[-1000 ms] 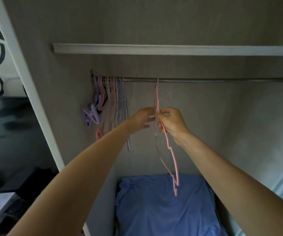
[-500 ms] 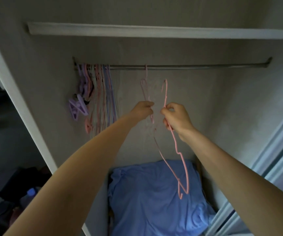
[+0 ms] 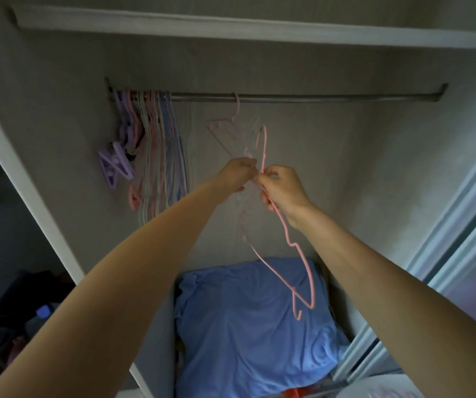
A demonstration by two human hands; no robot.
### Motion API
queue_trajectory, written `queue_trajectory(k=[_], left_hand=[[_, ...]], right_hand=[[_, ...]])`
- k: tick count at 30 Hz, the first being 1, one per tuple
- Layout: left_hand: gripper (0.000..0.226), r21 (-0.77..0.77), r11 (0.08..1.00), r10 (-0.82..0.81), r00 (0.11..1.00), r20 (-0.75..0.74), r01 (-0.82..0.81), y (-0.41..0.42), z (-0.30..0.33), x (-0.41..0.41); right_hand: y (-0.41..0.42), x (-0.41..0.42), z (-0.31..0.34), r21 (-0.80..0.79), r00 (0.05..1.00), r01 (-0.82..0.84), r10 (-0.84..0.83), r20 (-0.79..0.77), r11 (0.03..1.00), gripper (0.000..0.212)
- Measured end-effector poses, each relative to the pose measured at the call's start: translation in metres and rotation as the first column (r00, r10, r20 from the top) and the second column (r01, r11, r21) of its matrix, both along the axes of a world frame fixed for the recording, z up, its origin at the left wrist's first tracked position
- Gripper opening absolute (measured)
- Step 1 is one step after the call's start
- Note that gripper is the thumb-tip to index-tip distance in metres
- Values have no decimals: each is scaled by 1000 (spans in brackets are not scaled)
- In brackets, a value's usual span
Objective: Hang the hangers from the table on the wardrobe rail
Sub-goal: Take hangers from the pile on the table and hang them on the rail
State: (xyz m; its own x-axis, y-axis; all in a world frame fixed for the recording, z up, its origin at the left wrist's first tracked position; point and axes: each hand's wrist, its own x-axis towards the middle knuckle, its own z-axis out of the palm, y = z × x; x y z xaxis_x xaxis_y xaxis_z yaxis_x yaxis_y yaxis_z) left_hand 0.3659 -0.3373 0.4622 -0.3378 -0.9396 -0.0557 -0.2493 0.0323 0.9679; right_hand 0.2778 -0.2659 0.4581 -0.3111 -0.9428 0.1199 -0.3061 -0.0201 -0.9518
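Many hangers [image 3: 156, 145] hang on the rail [image 3: 331, 97] already, and the right hand [image 3: 284, 189] holds a pink hanger [image 3: 294, 245] while the left hand [image 3: 238, 175] pinches another.

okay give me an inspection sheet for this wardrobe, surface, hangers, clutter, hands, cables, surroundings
Surface: wardrobe rail under a shelf.
Job's things: bunch of hangers at the rail's left end; blurred pink hanger hooked mid-rail; second pink hanger off the rail.
Clutter: blue cloth on the wardrobe floor.
Hands: left hand pinches the hooked hanger; right hand grips the second one.
Cables: nothing seen.
Surroundings: sliding door at right; dark, unclear items lower left.
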Motion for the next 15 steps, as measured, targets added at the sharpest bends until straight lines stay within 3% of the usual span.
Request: queue_trajectory(k=[3, 7, 12, 15], left_hand=[[23, -34, 999, 29, 998, -52, -31, 1, 9, 8], [35, -119, 983, 125, 983, -133, -142, -5, 27, 27], [33, -241, 947, 167, 966, -198, -213, -18, 50, 57], [36, -244, 938, 191, 955, -229, -246, -35, 64, 70]], right_hand=[[-6, 5, 4, -14, 999, -33, 33, -13, 999, 7], [-21, 21, 14, -29, 998, -56, 56, -15, 998, 5], [-49, 46, 34, -2, 991, -135, 135, 5, 991, 7], [-71, 59, 43, -17, 983, -182, 182, -5, 983, 9]])
